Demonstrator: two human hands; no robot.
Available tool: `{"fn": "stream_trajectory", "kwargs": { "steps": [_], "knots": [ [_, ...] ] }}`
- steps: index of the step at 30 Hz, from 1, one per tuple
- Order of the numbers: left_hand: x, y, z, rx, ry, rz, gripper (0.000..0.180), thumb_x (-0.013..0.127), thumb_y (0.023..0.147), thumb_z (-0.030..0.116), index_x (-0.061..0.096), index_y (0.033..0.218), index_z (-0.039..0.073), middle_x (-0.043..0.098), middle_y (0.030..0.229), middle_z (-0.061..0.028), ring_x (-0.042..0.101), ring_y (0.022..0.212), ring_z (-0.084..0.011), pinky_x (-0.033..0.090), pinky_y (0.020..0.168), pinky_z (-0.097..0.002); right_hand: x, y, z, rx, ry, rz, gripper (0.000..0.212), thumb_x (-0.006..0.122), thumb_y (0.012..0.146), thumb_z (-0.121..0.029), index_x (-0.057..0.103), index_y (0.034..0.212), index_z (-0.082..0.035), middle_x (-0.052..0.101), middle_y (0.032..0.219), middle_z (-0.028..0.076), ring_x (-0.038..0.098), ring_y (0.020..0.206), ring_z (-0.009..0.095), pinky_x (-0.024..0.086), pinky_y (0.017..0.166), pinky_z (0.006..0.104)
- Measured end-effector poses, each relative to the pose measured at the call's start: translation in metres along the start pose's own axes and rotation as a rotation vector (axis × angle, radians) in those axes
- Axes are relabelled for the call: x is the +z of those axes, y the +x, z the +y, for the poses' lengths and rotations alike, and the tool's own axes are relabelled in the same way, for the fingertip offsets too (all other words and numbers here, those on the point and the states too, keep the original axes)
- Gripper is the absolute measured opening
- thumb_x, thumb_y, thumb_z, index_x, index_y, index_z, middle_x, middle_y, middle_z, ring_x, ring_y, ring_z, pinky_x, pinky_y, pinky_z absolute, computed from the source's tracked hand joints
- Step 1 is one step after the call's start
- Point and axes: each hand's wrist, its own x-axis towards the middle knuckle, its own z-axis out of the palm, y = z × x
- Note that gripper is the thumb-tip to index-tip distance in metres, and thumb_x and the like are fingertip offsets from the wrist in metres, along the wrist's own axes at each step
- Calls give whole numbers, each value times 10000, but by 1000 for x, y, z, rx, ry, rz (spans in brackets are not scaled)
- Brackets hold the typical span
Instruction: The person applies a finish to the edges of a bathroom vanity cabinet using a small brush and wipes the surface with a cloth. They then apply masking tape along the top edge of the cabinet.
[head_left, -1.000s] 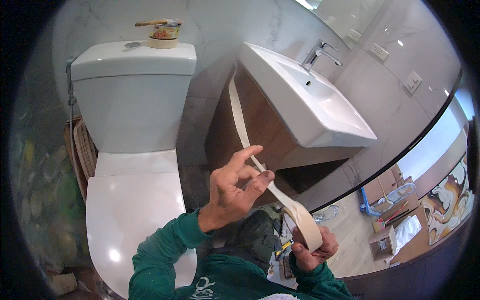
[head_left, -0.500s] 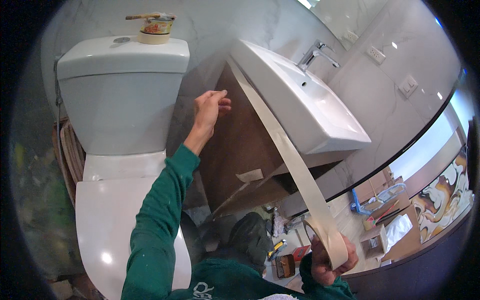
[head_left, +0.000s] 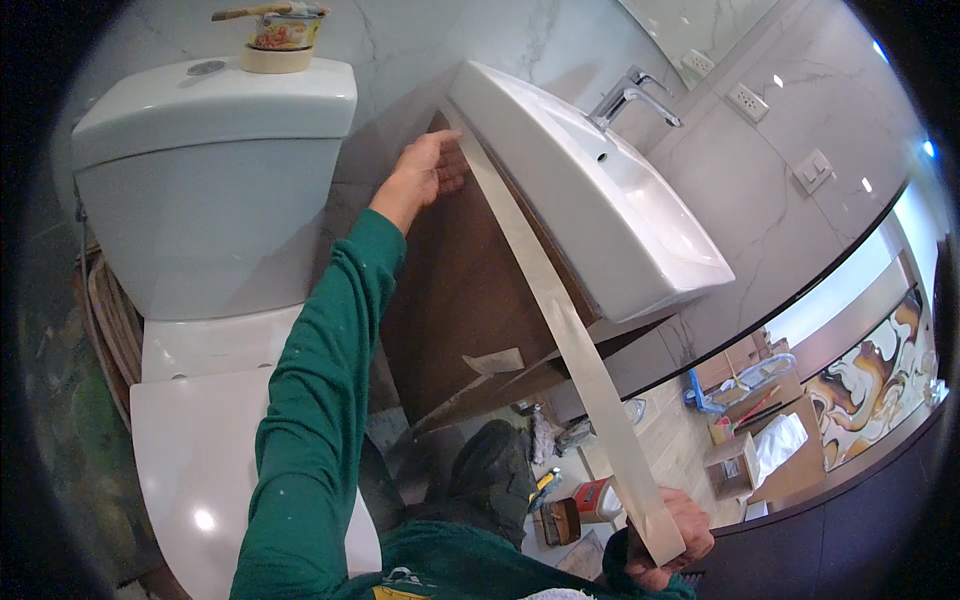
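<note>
A long strip of beige masking tape (head_left: 565, 325) runs diagonally from the far upper edge of a brown cabinet (head_left: 455, 290) under the white basin (head_left: 625, 200) down to my right. My left hand (head_left: 430, 170) reaches forward to the strip's far end, fingers extended, fingertips at the tape by the basin's back corner. At the lower right my right hand (head_left: 690, 525) grips the near end of the tape; the roll itself is mostly hidden there. The strip is stretched between both hands. A short piece of tape (head_left: 494, 361) is stuck lower on the cabinet's side.
A white toilet (head_left: 205, 225) stands on the left. On its tank sit a tape roll (head_left: 276, 60), a printed cup (head_left: 287, 30) and a brush (head_left: 250, 12). A chrome tap (head_left: 632, 95) rises from the basin. A brown box (head_left: 560, 522) and a container (head_left: 597, 500) lie on the floor.
My left hand has moved forward onto the far end of the tape, its fingers straightening. My right hand has turned and lowered slightly, hiding more of the roll. The view has shifted a little.
</note>
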Motion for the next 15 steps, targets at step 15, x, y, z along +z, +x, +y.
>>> {"fn": "stream_trajectory", "kwargs": {
  "steps": [15],
  "knots": [
    [-3, -14, 10, -56, -237, -21, 182, 667, 894, 308, 617, 846, 140, 594, 727, 3, 576, 591, -161, 489, 525, -314, 2, -11, -11, 215, -200, 10, 434, 818, 705, -300, 639, 879, 55, 656, 643, 133, 628, 520, 236, 560, 619, 417]
  ]
}}
